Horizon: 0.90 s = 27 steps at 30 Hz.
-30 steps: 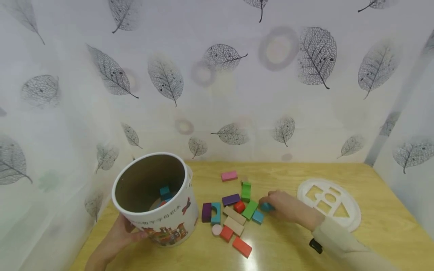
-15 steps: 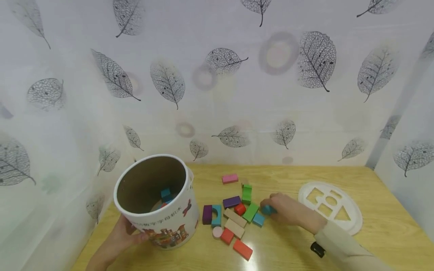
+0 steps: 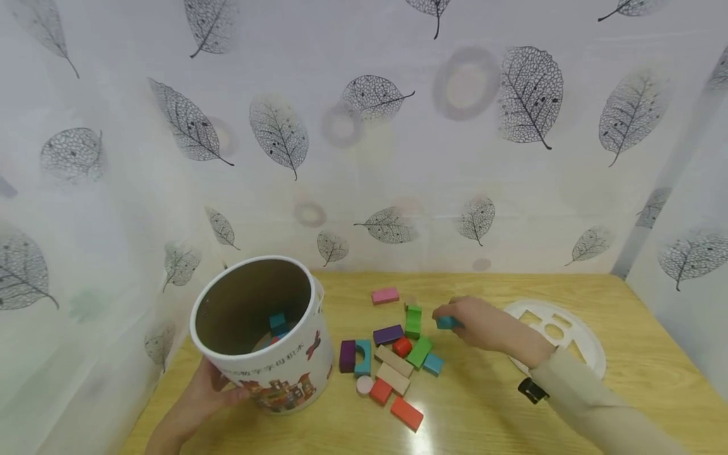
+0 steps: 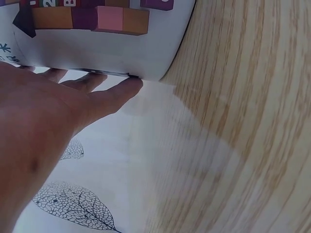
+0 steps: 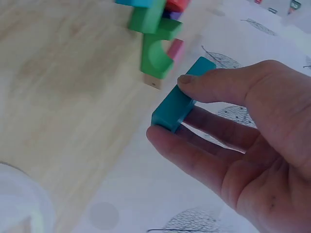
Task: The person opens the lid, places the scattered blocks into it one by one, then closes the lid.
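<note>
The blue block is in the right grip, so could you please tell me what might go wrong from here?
1. The right grip only pinches the blue block, so it might slip and drop onto the table.
2. The green arch sits between that grip and the bucket; a low pass might knock it.
3. The left grip touches one side of the bucket, which might slide if pushed.

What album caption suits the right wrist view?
Right hand pinches a teal rectangular block above a wood-grain table, a green arch block beyond.
</note>
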Each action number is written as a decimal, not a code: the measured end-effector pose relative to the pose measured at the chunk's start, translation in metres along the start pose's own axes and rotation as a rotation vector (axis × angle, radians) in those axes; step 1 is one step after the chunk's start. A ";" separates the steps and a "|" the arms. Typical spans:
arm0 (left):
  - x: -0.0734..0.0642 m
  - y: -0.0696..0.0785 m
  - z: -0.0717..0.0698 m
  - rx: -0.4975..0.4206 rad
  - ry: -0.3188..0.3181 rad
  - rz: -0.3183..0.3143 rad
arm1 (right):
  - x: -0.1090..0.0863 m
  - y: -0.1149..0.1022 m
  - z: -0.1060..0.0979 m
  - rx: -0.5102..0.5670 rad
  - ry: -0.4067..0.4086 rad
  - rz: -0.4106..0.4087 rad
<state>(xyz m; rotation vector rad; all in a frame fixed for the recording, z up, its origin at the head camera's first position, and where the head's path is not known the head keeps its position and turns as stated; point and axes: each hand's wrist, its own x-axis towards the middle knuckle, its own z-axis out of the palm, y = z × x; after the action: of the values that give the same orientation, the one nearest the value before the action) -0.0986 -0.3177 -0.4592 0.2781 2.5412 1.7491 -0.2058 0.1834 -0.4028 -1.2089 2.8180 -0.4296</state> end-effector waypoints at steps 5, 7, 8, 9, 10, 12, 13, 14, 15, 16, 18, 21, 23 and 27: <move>0.000 -0.001 -0.001 -0.015 -0.005 0.019 | 0.006 -0.006 -0.019 -0.013 0.010 -0.009; -0.001 -0.001 -0.001 -0.022 -0.005 0.025 | 0.009 -0.008 -0.025 -0.017 0.011 -0.006; -0.001 -0.001 0.000 -0.024 -0.004 0.025 | 0.010 -0.009 -0.028 -0.023 0.014 -0.006; -0.001 -0.001 0.000 -0.025 -0.004 0.022 | 0.011 -0.010 -0.031 -0.028 0.016 -0.002; -0.001 -0.001 0.000 -0.025 -0.002 0.020 | 0.011 -0.011 -0.033 -0.036 0.022 -0.004; -0.001 0.000 0.000 -0.024 0.002 0.012 | 0.012 -0.013 -0.037 -0.043 0.033 -0.004; -0.001 0.000 0.000 -0.022 0.003 0.010 | 0.012 -0.014 -0.039 -0.047 0.039 -0.005; -0.001 0.000 0.000 -0.020 0.003 0.004 | 0.012 -0.015 -0.040 -0.049 0.041 -0.003; -0.001 0.000 -0.001 -0.018 0.003 0.001 | 0.012 -0.015 -0.041 -0.050 0.041 0.000; -0.001 0.000 -0.001 -0.017 0.003 -0.002 | 0.012 -0.016 -0.042 -0.049 0.041 -0.004; -0.001 0.000 0.000 -0.015 0.001 -0.007 | 0.012 -0.016 -0.043 -0.045 0.036 -0.004; -0.001 0.000 0.000 -0.019 -0.004 -0.012 | 0.012 -0.016 -0.044 -0.044 0.034 -0.001; 0.000 0.000 0.000 -0.020 -0.006 -0.006 | 0.013 -0.016 -0.045 -0.044 0.036 -0.003; 0.001 0.000 -0.001 -0.019 -0.004 -0.003 | 0.017 -0.016 -0.050 -0.045 0.041 -0.019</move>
<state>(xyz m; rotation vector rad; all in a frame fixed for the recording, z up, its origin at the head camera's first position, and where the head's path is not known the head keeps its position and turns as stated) -0.0997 -0.3181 -0.4592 0.2764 2.5192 1.7685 -0.2137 0.1729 -0.3490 -1.2495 2.8677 -0.3988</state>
